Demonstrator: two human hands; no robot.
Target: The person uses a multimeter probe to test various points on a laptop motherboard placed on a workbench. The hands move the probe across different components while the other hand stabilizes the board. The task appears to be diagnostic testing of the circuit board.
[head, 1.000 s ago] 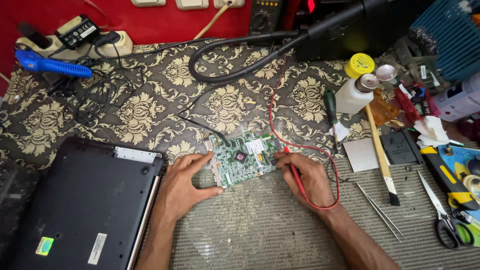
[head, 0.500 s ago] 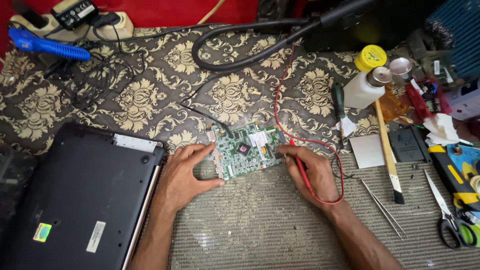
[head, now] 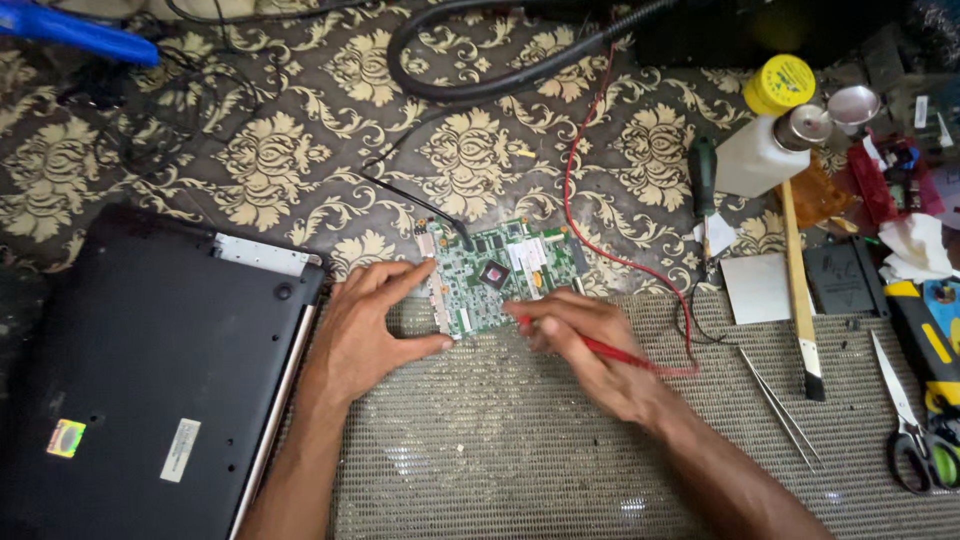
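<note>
Steadying green circuit board [head: 502, 274] edge between left hand [head: 368, 330] fingers, right hand [head: 590, 350] pinching red test probe [head: 600, 347] against board, black laptop [head: 130, 370] lying beside.

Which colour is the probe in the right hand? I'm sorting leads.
Red probe, held by the right hand; head view.

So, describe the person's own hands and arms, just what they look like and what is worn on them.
Both are bare. The left hand and the right hand wear no gloves, and no ring, watch or wristband shows. Both forearms are uncovered as far as the bottom edge of the view, with no sleeve in sight. The fingernails are short and plain. No marks or bandages can be made out.
</note>
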